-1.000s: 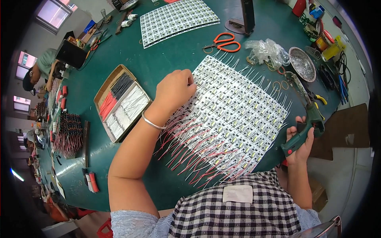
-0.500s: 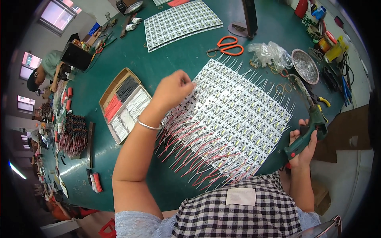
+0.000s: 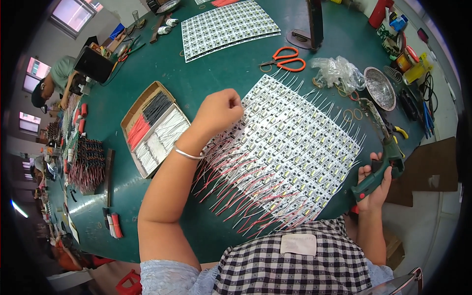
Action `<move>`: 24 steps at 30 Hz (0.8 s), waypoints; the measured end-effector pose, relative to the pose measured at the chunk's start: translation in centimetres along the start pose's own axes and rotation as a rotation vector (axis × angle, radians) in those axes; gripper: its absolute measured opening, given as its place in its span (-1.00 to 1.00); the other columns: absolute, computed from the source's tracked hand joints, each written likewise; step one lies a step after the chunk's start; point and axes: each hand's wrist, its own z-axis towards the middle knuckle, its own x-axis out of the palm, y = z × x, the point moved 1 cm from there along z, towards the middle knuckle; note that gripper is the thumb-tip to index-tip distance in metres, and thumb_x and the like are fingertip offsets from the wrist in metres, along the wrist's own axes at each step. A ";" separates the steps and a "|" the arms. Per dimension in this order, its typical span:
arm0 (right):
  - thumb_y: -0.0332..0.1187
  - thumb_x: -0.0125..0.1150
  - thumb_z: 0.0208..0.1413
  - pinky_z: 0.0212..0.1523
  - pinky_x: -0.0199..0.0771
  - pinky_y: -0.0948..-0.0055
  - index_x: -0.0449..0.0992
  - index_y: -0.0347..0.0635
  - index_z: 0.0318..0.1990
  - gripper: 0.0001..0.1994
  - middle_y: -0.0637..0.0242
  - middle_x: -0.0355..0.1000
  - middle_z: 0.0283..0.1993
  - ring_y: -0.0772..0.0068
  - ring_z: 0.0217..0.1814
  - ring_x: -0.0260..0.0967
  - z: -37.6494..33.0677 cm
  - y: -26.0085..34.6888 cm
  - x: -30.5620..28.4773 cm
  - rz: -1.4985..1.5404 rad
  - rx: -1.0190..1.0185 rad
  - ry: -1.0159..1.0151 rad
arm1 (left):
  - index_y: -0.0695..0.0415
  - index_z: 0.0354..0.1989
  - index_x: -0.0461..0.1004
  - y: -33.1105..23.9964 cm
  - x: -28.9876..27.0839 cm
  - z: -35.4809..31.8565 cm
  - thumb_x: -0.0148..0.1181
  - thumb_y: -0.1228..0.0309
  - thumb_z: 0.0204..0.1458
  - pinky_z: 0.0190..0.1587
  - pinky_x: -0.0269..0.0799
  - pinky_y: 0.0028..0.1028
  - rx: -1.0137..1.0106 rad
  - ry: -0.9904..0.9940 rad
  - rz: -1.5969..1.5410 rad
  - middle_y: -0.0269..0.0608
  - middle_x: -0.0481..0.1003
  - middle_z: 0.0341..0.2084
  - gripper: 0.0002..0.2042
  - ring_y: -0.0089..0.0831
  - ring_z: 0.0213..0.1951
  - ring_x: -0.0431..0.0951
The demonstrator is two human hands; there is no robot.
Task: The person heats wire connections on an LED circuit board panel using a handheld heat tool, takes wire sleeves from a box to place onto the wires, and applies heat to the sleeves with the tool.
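Note:
A white panel of LED circuit boards [image 3: 300, 147] lies on the green table in front of me. Red and white wires fringe its lower left side, and white wires stick out along its upper right edge. My left hand [image 3: 220, 113] is over the panel's left edge, fingers curled together; whatever they may pinch is hidden. A silver bangle [image 3: 188, 153] circles that wrist. To the right of the panel, my right hand [image 3: 374, 189] grips a green pistol-shaped soldering gun [image 3: 377, 178] with a red button, its metal front pointing away from me.
A cardboard box [image 3: 156, 129] of sorted red, black and white wires sits left of the panel. Beyond lie orange-handled scissors [image 3: 290, 59], a plastic bag [image 3: 339, 73], a metal dish [image 3: 380, 88] and stacked panels [image 3: 228, 27]. Another person [image 3: 54, 81] works at far left.
My left hand has shifted slightly, its fingers more tucked in at the panel's left edge. The right hand keeps the soldering gun almost in place. The view has moved a little.

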 end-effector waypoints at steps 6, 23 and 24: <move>-0.08 -0.18 0.26 -0.05 0.34 0.37 0.22 -0.19 0.12 -0.57 0.18 0.31 0.07 0.44 -0.24 0.39 -0.1 0.2 -0.4 -0.016 0.002 0.017 | 0.15 -0.41 0.41 1.2 -1.8 -0.6 0.13 0.45 -0.07 -0.39 0.25 -0.61 -0.143 0.088 -1.049 -0.40 0.38 -0.57 -0.92 -0.62 -0.47 0.35; -0.09 -0.17 0.25 -0.05 0.35 0.39 0.21 -0.19 0.14 -0.57 0.21 0.30 0.08 0.46 -0.29 0.39 0.6 0.0 0.3 -0.016 -0.019 0.011 | 0.20 -0.47 0.44 0.1 -0.3 0.7 0.23 0.28 -0.09 -0.45 0.31 -0.43 -0.071 0.114 -0.245 -0.22 0.44 -0.59 -0.78 -0.44 -0.55 0.38; -0.09 -0.18 0.25 -0.08 0.36 0.37 0.21 -0.19 0.13 -0.57 0.20 0.31 0.06 0.46 -0.28 0.40 0.7 0.0 0.4 -0.015 -0.017 -0.004 | 0.19 -0.49 0.43 -0.3 -0.1 0.7 0.22 0.28 -0.10 -0.42 0.33 -0.37 0.009 0.044 -0.036 -0.17 0.45 -0.57 -0.78 -0.34 -0.51 0.42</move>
